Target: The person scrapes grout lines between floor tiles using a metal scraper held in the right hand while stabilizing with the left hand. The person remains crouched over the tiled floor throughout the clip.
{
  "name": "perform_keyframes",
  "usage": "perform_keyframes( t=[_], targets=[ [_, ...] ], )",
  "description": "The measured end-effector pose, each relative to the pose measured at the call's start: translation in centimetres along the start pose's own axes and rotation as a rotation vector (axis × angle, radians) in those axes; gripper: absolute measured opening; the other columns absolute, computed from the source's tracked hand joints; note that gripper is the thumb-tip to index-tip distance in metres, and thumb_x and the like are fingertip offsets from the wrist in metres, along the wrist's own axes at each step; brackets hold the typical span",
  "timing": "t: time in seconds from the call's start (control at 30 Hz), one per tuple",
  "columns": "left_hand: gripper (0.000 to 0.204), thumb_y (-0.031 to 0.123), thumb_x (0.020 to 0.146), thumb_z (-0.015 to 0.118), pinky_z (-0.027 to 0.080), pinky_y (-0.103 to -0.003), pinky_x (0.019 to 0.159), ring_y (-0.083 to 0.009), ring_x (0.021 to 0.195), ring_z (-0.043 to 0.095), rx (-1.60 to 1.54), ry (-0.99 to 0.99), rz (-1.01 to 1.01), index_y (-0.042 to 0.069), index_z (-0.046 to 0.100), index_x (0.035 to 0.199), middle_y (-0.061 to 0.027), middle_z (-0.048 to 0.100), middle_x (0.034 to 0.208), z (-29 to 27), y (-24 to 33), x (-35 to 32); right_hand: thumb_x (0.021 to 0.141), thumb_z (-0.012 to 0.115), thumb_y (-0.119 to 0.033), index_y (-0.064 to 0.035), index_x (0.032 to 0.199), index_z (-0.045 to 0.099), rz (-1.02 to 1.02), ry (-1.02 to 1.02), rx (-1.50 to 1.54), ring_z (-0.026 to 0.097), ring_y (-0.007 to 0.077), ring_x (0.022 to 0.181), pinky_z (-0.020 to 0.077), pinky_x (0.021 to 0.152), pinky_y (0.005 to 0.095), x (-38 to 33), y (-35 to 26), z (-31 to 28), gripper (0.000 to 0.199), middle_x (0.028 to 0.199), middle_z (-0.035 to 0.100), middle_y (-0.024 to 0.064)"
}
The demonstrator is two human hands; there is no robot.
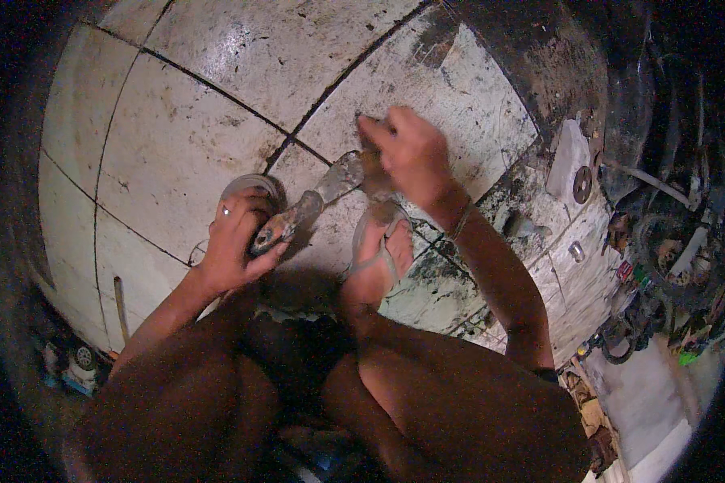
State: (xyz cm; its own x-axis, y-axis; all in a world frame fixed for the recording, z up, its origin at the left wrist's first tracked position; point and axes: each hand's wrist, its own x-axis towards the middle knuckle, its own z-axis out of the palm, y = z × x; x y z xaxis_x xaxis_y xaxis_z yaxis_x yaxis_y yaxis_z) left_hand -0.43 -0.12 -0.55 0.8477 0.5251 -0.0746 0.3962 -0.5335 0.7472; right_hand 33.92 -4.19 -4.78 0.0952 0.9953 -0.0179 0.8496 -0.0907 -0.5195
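Note:
My left hand (238, 241) grips the lower end of a long greasy metal part (314, 201) that slants up to the right above the tiled floor (185, 145). A ring shows on one finger of that hand. My right hand (407, 153) is closed on a dirty rag or pad (372, 173) pressed against the upper end of the same part. I am squatting: my knees fill the lower part of the view, and my right foot in a sandal (383, 241) rests on the tiles under the part.
The tiles are white, scuffed and oil-stained, with dark joints. At right lie a round metal disc (582, 185), a pale flat piece (568, 157), a small cylinder (577, 251) and a tangle of wires and dark parts (669, 274). A thin rod (121, 302) lies at lower left.

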Motion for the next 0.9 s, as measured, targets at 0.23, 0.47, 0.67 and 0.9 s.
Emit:
perform_keyframes(
  t=[0.23,0.47,0.67,0.9],
  targets=[
    [0.039,0.027,0.079,0.079,0.042,-0.052,0.095,-0.0431,0.109,0.057,-0.022,-0.001,-0.011,0.001,0.06,0.102,-0.0225,0.06,0.116,0.3,-0.2,-0.2,0.091,0.071,-0.012,-0.0126,0.11,0.075,-0.39,0.047,-0.092,0.065,0.0187,0.072,0.0518,0.063,0.0325,0.9,-1.2,-0.7,0.02,0.082,0.057,0.0053],
    [0.041,0.027,0.079,0.079,0.042,-0.052,0.096,-0.0428,0.113,0.055,0.006,-0.003,-0.017,0.001,0.06,0.103,-0.0221,0.059,0.117,0.1,-0.1,-0.1,0.089,0.067,-0.021,-0.0126,0.103,0.069,-0.1,-0.096,-0.291,0.063,0.0342,0.076,0.0501,0.059,0.0483,0.9,0.5,-0.3,0.016,0.086,0.057,0.0104],
    [0.04,0.027,0.079,0.079,0.042,-0.052,0.097,-0.0425,0.113,0.055,-0.007,-0.02,-0.022,0.001,0.06,0.103,-0.0222,0.06,0.117,0.2,-0.1,-0.2,0.09,0.075,-0.024,-0.0033,0.097,0.075,0.312,0.175,0.245,0.069,0.028,0.071,0.0529,0.064,0.0396,0.6,1.8,-2.6,0.022,0.082,0.073,0.0133],
    [0.04,0.028,0.079,0.079,0.042,-0.052,0.098,-0.0417,0.112,0.057,-0.011,0.017,-0.014,0.002,0.06,0.102,-0.0219,0.061,0.116,0.3,-0.2,-0.1,0.088,0.08,-0.022,-0.0016,0.097,0.075,0.535,-0.025,0.454,0.06,0.0067,0.069,0.0493,0.063,0.0261,-1.5,2.0,-3.6,0.023,0.083,0.073,0.0013]
  ],
)
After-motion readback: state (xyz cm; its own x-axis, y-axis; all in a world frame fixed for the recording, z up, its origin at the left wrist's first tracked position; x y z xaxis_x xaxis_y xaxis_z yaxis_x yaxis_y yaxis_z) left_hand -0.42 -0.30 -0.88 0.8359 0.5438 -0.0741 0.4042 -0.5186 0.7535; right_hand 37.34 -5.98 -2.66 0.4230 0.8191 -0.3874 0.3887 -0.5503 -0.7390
